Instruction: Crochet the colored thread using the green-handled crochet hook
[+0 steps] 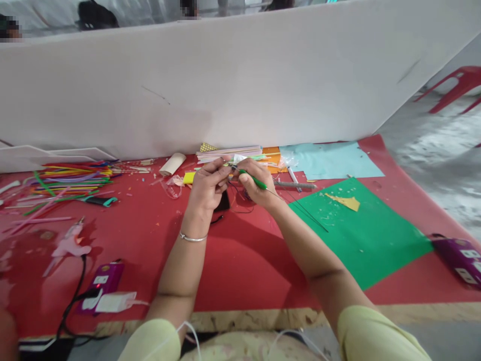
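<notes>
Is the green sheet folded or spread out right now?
Spread out: the green sheet lies flat on the red tabletop, its broad face showing, with a yellow scrap on top.

Soft light, dim shadows across the red tabletop (pixel 240 273) (blur toward the edges).

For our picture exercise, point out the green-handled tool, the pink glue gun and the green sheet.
Green-handled tool (pixel 260 184): head view, on its handle.
Pink glue gun (pixel 73 245): head view, on its body.
Green sheet (pixel 370 233): head view, near its middle.
</notes>
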`<control>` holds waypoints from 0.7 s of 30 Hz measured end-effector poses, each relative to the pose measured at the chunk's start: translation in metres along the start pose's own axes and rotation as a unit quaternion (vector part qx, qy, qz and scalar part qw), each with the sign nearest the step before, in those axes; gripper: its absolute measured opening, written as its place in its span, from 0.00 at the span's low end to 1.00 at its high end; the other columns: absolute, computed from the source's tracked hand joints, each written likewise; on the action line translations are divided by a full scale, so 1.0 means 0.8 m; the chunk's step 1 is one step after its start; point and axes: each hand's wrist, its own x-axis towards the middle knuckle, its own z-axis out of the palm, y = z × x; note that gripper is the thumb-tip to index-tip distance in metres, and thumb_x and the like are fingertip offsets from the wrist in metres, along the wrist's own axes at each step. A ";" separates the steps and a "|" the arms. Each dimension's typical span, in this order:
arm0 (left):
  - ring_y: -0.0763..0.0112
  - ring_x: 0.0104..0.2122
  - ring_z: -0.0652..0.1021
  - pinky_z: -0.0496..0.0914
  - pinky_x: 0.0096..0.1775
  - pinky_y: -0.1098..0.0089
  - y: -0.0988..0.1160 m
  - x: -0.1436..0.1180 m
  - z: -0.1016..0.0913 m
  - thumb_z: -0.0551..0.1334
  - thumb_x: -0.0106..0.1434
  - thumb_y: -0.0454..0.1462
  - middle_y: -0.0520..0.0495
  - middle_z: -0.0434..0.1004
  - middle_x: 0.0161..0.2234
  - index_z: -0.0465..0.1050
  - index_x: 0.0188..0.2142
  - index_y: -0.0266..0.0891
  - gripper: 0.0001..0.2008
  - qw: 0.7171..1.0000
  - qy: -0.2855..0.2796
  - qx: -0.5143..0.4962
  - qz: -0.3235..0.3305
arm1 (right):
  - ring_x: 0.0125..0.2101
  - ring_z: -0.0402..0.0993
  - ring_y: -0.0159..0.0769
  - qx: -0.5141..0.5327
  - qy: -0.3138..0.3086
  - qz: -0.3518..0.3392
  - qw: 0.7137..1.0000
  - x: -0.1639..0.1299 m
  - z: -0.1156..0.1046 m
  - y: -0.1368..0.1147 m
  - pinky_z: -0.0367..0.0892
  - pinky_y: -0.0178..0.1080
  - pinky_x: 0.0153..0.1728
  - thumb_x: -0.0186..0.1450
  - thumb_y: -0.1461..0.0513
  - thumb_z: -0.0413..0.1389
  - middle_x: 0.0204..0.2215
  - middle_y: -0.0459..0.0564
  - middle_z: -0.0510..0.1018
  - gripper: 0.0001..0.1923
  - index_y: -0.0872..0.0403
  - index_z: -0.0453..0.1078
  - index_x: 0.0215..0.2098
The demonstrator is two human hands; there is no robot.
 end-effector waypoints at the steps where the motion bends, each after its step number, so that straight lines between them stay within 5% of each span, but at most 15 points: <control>1: 0.86 0.18 0.59 0.49 0.18 0.80 0.002 0.000 -0.002 0.81 0.45 0.34 0.58 0.68 0.21 0.87 0.39 0.39 0.19 1.000 -0.004 -0.001 -0.010 | 0.42 0.77 0.41 0.011 -0.011 0.004 1.000 0.001 -0.003 0.000 0.73 0.46 0.48 0.79 0.44 0.51 0.39 0.52 0.80 0.21 0.48 0.76 0.42; 11: 0.87 0.16 0.58 0.49 0.17 0.79 -0.001 0.004 -0.007 0.83 0.44 0.35 0.58 0.72 0.20 0.87 0.37 0.40 0.19 1.000 -0.004 -0.013 0.012 | 0.39 0.78 0.40 0.073 -0.049 0.037 0.995 0.005 -0.013 -0.009 0.74 0.46 0.48 0.79 0.43 0.50 0.38 0.51 0.80 0.24 0.48 0.79 0.41; 17: 0.87 0.18 0.62 0.53 0.17 0.79 -0.002 0.004 -0.007 0.83 0.43 0.34 0.49 0.88 0.37 0.87 0.38 0.42 0.21 0.998 -0.011 -0.004 0.059 | 0.37 0.80 0.39 0.118 -0.040 0.110 0.986 0.005 -0.005 -0.019 0.76 0.43 0.42 0.76 0.36 0.50 0.37 0.52 0.82 0.30 0.49 0.78 0.38; 21: 0.86 0.16 0.60 0.51 0.18 0.79 -0.001 0.002 -0.006 0.81 0.46 0.35 0.55 0.77 0.23 0.86 0.36 0.41 0.16 0.998 -0.019 0.001 0.064 | 0.35 0.81 0.38 0.156 -0.030 0.136 0.978 0.004 -0.001 -0.022 0.76 0.42 0.38 0.74 0.35 0.50 0.35 0.51 0.82 0.30 0.49 0.77 0.38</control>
